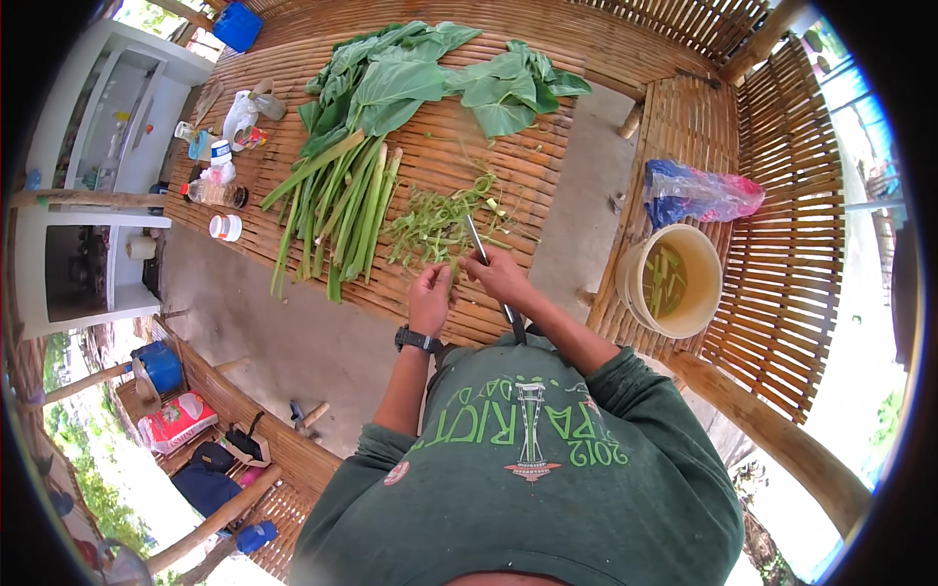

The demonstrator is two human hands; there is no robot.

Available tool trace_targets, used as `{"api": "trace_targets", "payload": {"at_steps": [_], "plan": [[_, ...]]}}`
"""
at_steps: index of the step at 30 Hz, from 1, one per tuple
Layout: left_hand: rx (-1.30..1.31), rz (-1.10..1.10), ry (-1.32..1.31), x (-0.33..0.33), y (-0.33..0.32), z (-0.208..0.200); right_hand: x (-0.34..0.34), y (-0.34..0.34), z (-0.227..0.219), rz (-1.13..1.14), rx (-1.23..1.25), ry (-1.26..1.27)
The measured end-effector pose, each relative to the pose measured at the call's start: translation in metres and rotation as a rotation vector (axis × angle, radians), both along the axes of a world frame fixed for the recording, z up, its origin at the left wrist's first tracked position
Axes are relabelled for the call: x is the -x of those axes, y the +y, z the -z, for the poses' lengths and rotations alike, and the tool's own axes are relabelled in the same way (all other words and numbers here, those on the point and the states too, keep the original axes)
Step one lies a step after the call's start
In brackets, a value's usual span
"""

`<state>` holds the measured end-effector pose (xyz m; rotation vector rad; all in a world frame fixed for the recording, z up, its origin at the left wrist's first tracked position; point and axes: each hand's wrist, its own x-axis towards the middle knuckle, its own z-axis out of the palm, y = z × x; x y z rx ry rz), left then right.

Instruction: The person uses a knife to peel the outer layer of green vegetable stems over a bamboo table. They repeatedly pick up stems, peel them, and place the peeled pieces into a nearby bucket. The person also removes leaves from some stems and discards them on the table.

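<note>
My right hand point(501, 277) is closed around a knife point(475, 237), its pale blade pointing away over the slatted bamboo table and its dark end toward my shirt. Close beside it, the fingers of my left hand point(430, 297) pinch a small piece of green stalk, mostly hidden by the fingers. Just beyond both hands lies a loose heap of green peelings point(435, 223). Left of the heap, long green leaf stalks point(337, 205) are bundled with their ends toward me. Large cut green leaves point(396, 83) are piled at the far side of the table.
A cream bucket point(630, 283) holding cut green pieces in liquid stands on the bamboo bench at right, near a blue and pink plastic bag point(699, 190). Bottles point(210, 192) and a white jar point(225, 228) line the table's left end. A white cabinet point(117, 107) stands beyond.
</note>
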<state>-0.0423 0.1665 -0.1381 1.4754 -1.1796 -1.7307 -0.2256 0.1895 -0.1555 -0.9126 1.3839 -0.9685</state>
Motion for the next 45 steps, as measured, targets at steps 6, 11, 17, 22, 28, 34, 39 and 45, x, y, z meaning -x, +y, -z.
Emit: {"api": "trace_targets", "payload": {"at_steps": [6,11,17,22,28,34,39,45], "plan": [[0.006,-0.433,0.086,-0.03,-0.012,0.036,-0.006,0.026,0.019,-0.123,0.086,0.146],[0.086,-0.682,0.199,-0.083,-0.045,0.022,-0.004,0.046,0.039,-0.062,0.287,0.463],[0.016,-0.426,0.033,-0.068,-0.025,0.011,-0.003,0.032,0.008,-0.144,0.058,0.526],[-0.066,-0.196,0.068,-0.014,0.011,0.028,-0.013,0.044,0.032,-0.003,0.301,0.291],[-0.233,0.123,0.065,0.023,0.028,0.044,0.002,0.088,0.058,0.079,-0.071,0.182],[0.54,0.498,-0.402,0.01,-0.011,0.062,0.106,0.173,0.016,0.79,-0.37,-0.097],[1.071,0.658,-0.367,0.043,-0.053,0.074,0.167,0.23,0.014,1.308,-0.333,0.029],[1.227,0.97,-0.567,0.083,-0.083,0.126,0.076,0.171,-0.004,1.059,-0.469,0.161]]}}
